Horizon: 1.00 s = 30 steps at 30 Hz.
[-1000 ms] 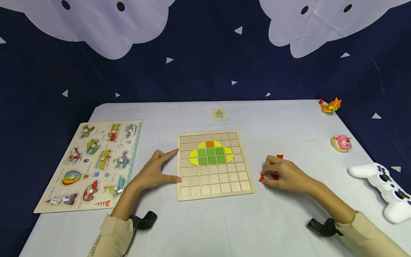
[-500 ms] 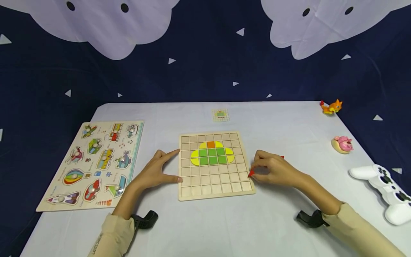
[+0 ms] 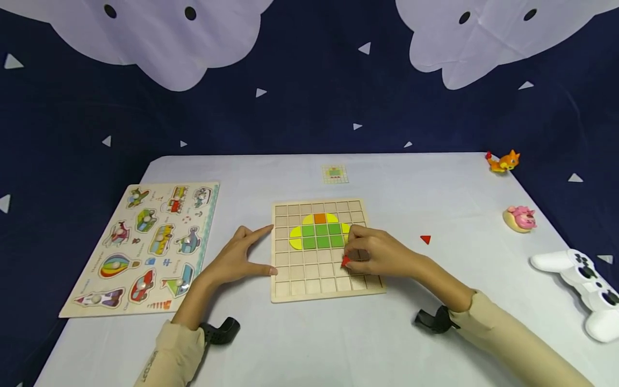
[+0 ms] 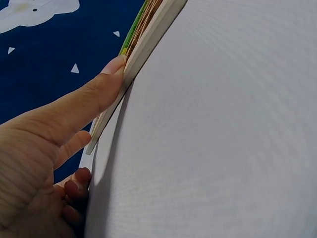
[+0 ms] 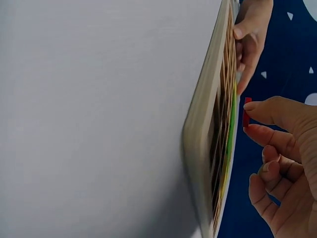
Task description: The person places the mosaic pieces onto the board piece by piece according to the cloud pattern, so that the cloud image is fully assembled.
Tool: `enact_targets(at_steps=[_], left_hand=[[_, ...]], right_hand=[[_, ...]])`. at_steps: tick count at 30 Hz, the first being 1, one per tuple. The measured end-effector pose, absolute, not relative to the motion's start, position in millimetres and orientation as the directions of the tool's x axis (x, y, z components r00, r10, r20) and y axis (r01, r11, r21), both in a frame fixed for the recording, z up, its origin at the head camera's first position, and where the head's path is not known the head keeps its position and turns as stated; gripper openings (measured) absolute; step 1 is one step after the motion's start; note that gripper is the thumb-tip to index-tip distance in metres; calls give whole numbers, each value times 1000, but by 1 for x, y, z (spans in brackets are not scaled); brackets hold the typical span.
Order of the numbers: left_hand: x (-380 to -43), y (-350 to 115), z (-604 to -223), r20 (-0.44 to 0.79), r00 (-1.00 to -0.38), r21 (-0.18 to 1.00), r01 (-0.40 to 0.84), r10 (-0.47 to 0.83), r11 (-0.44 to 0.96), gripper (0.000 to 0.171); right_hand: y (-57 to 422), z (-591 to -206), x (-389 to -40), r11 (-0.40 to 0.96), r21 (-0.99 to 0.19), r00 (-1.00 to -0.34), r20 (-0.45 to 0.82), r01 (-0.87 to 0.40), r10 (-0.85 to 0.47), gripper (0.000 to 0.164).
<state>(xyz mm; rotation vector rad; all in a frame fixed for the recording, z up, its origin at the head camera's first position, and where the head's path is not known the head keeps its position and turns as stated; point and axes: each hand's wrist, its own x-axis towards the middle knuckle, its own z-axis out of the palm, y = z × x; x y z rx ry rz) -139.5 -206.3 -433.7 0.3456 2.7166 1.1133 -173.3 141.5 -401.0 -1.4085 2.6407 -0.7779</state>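
Note:
A wooden grid board lies mid-table, carrying a green, yellow and orange tile pattern. At its left side, my left hand touches the edge with the tips of its spread thumb and forefinger. The left wrist view shows that thumb laid along the board's side. Over the board's right half, my right hand pinches a small red tile between thumb and forefinger, below the green tiles in the head view. Its palm hides part of the grid. One red triangle tile lies on the cloth to the right.
A vehicle peg puzzle lies at the left. Behind the board is a small pattern card. Along the right side are a white game controller, a pink figurine and an orange fox-like figurine. A dark curtain hangs behind the table.
My right hand has picked up red from the tiles on the cloth and moved left over the board, leaving one red triangle behind. My left hand has stayed at the board's edge.

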Motion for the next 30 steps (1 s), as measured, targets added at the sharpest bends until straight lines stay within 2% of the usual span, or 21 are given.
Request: enact_targets(at_steps=[8, 18, 30], left_hand=[[-138, -207, -433, -90, -956, 702, 136, 278, 699, 103], [-139, -206, -433, -95, -957, 698, 132, 274, 704, 103], [-139, -207, -434, -81, -958, 696, 142, 274, 704, 103]], right_hand=[[109, -398, -176, 472, -404, -574, 178, -783, -799, 7], [76, -403, -170, 547, -301, -609, 168, -781, -775, 11], [71, -406, -170, 559, -420, -657, 129, -715, -743, 12]])
